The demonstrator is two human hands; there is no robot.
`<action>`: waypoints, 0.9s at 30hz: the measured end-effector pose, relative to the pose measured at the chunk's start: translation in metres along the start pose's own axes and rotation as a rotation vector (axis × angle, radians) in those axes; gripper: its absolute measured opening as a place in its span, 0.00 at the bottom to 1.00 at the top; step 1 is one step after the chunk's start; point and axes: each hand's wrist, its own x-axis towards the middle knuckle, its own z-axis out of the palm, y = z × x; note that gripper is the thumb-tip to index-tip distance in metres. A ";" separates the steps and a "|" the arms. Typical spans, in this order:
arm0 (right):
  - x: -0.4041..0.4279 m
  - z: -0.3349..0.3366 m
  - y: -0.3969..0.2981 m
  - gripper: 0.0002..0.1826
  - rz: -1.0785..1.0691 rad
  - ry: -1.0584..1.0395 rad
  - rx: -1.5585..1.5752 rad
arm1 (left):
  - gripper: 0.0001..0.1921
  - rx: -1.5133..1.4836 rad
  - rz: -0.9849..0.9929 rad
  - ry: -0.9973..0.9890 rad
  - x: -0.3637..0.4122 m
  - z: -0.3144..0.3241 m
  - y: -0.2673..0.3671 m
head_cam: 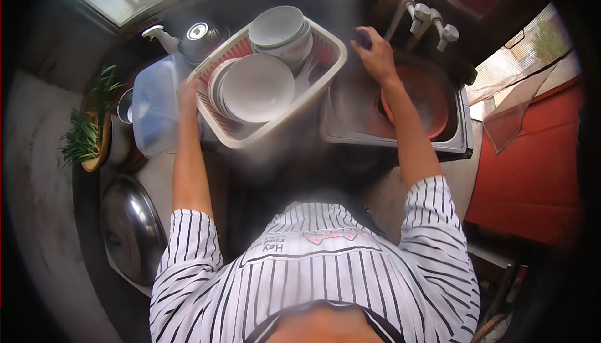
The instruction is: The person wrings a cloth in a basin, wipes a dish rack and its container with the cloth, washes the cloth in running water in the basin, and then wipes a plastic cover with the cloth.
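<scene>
My left hand (188, 96) grips the left end of a cream plastic dish basket (277, 129), which sits at an angle beside the sink. Several white plates (258, 88) stand tilted in its near part. Stacked bowls (277, 26) fill the far part. My right hand (377, 56) holds a small purple thing (362, 38), perhaps a sponge or cloth, to the right of the basket and beyond the sink's bowl. Under my right forearm, a red-orange basin (429, 94) rests in the stainless steel sink (347, 108).
White taps (422, 11) rise behind the sink. Left of the basket are a translucent plastic container (157, 108), a spray bottle (162, 37) and an upturned metal bowl (202, 37). Green leafy stalks (82, 138) and a metal lid (129, 230) lie farther left.
</scene>
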 end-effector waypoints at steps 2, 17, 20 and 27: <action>0.010 0.006 0.007 0.14 -0.066 -0.205 -0.150 | 0.13 0.011 0.032 -0.002 0.007 0.005 -0.002; -0.037 0.008 -0.038 0.12 -0.113 -0.167 -0.378 | 0.11 -0.172 0.014 -0.052 -0.021 0.004 0.015; -0.003 0.009 -0.011 0.16 -0.211 -0.124 -0.383 | 0.17 -0.327 -0.012 0.004 -0.069 0.018 0.017; 0.007 0.017 -0.021 0.18 0.109 -0.253 -0.473 | 0.29 -0.241 0.016 -0.132 -0.200 0.037 0.044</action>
